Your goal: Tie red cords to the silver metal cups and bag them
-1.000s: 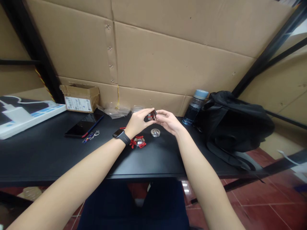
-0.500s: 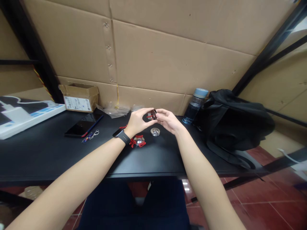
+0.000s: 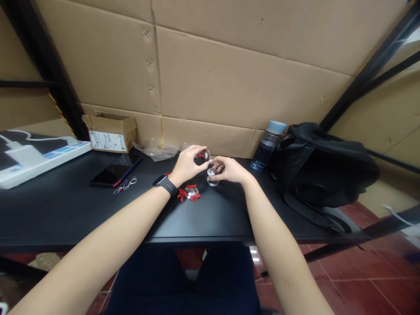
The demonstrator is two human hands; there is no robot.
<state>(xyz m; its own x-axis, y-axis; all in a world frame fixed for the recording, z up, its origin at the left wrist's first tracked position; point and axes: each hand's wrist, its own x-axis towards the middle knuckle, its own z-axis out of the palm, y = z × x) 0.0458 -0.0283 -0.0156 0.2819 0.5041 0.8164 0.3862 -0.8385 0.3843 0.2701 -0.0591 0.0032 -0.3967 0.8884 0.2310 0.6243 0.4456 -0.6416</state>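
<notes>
The small shiny piece [image 3: 204, 154] pinched in the left hand [image 3: 185, 165] is half hidden by fingertips, and its shape cannot be made out. A metal knob [image 3: 211, 176] on the table [image 3: 65, 205] is gripped by the right hand [image 3: 229, 169]; a second knob with red cord [image 3: 190, 193] lies at seven o'clock of it, a bottle [image 3: 268, 145] at two o'clock.

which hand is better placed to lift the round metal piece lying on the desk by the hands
Right. The right hand already has its fingers on the round metal piece, while the left hand is raised, pinching a small red-strung piece.
</notes>
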